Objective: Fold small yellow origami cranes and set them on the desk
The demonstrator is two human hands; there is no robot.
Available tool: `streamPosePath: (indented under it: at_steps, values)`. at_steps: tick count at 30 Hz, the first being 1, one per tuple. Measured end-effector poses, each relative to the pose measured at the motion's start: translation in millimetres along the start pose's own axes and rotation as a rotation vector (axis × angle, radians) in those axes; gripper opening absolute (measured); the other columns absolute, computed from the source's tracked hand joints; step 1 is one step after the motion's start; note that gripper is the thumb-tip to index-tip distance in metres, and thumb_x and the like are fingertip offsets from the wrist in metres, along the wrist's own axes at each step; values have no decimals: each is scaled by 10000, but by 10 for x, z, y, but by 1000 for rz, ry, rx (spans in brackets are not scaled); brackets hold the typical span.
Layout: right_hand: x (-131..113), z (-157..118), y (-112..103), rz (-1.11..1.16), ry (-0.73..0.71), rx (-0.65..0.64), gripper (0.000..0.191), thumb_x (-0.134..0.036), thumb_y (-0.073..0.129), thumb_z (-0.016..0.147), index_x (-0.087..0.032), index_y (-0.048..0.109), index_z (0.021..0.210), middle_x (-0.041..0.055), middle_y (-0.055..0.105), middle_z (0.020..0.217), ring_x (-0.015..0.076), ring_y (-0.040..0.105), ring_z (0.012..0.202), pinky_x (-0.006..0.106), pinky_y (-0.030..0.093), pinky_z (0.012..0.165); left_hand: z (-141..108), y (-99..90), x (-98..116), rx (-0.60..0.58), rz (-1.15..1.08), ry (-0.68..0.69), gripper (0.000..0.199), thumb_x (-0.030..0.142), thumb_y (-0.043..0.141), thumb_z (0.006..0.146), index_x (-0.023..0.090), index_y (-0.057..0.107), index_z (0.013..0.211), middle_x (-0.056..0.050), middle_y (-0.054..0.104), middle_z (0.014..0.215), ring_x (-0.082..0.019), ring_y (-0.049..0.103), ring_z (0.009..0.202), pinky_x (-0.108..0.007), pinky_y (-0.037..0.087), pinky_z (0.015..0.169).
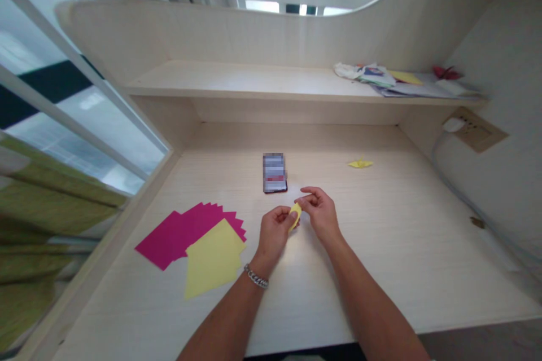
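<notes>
My left hand [273, 229] pinches a small piece of folded yellow paper [295, 218], its thumb lying over the front. Above the desk's middle, my right hand [320, 213] meets the upper tip of that paper with thumb and curled fingertips, the index finger reaching past it. To the left lie a fan of magenta paper squares [203, 228] and, partly over them, a few pale yellow sheets [215, 262]. A small folded yellow paper figure with pointed ends [360, 164] rests at the back right.
Behind my hands a phone [274, 172] lies on the wooden desk [381, 271], its screen lit. A shelf [237, 82] above bears papers [406, 83] and a red folded piece [447, 72]. On the right, a white cable [449, 180] hangs from the wall socket [480, 131].
</notes>
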State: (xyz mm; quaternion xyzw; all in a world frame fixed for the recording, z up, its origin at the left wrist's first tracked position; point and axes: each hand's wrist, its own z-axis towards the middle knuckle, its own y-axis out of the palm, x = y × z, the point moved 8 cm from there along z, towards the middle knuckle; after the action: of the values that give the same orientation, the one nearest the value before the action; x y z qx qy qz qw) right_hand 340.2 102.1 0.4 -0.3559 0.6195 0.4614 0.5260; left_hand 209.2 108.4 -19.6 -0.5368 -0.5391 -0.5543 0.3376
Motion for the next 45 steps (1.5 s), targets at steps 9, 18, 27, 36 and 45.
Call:
streamPosePath:
  at_steps: [9, 18, 27, 36, 45]
  values:
    - [198, -37, 136, -252, 27, -114, 220, -382, 638, 736, -162, 637, 739, 26, 644, 699, 155, 576, 663, 269, 452, 632, 37, -146, -79, 126, -227, -26, 209, 275, 762, 626, 135, 694, 766, -35, 684, 746, -136, 613, 677, -256, 476, 665]
    - [124, -85, 174, -397, -25, -145, 217, -378, 562, 795, -169, 618, 779, 14, 616, 692, 140, 542, 636, 246, 406, 583, 135, -268, -23, 104, 7, 79, 243, 318, 730, 668, 122, 682, 804, -35, 657, 697, -127, 578, 629, -249, 463, 624]
    - [262, -72, 130, -390, 118, -283, 190, -331, 688, 658, -152, 626, 681, -15, 583, 590, 110, 484, 536, 235, 368, 521, 111, -197, 83, 41, -7, 128, 339, 281, 726, 678, 148, 616, 970, -32, 670, 761, -133, 612, 690, -249, 477, 661]
    - [82, 25, -121, -35, 46, 35, 389, -285, 746, 603, -166, 623, 952, 1, 640, 684, 133, 583, 623, 279, 473, 637, 98, -126, 16, -25, 71, 49, 335, 259, 755, 631, 140, 648, 925, -46, 684, 748, -145, 627, 677, -256, 488, 653]
    - [241, -29, 52, 37, 164, -43, 360, -340, 765, 588, -143, 640, 862, 62, 694, 755, 175, 644, 673, 343, 524, 684, 87, -178, 58, 56, -9, 52, 290, 243, 748, 636, 141, 630, 880, -50, 692, 757, -149, 643, 668, -258, 496, 638]
